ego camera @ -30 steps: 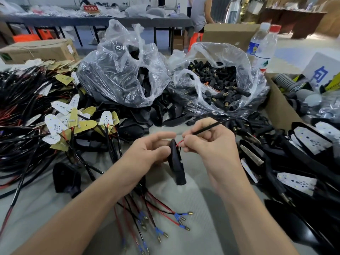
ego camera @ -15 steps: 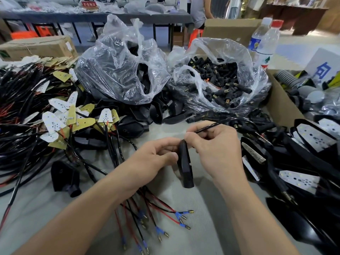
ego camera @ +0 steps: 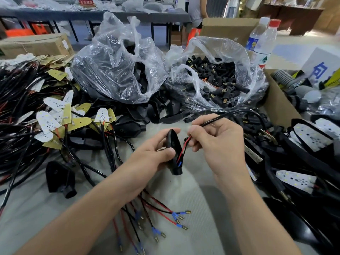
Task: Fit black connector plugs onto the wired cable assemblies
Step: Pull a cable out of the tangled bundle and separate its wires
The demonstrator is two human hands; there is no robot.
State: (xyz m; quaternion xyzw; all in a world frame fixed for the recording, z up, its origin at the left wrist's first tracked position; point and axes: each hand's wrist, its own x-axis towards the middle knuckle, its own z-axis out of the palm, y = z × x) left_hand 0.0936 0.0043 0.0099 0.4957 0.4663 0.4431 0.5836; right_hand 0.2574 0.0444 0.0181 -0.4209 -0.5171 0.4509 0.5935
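So the left hand [ego camera: 156, 151] is wrapped around a black connector plug [ego camera: 172, 144], thumb on the near side and fingertips over its pointed top, holding it roughly upright just above the tabletop [ego camera: 198, 196]. The right hand [ego camera: 219, 144] is just beside it, pinching a black cable [ego camera: 222, 117] whose red and black leads [ego camera: 184, 147] run down into the plug's open side. The hands are close but apart, each clamped on its own piece.

Below the plug, loose wire ends [ego camera: 176, 217] with blue sleeves and brass tips fan out on the gray surface. Left of the plug there's a tangle of cables with white and yellow LED boards [ego camera: 48, 122], plus one lone black shell [ego camera: 60, 178]. Behind the plug sit two clear plastic bags, one full of big black shells [ego camera: 117, 74], the other of small brass-tipped connectors [ego camera: 222, 78]. Right of the plug is a pile of assembled pieces [ego camera: 311, 138] and a cardboard box [ego camera: 276, 103], with two water bottles [ego camera: 265, 45] further back. Far behind the plug are long tables [ego camera: 92, 14] in a workshop-type room, with a person [ego camera: 196, 10] standing there.
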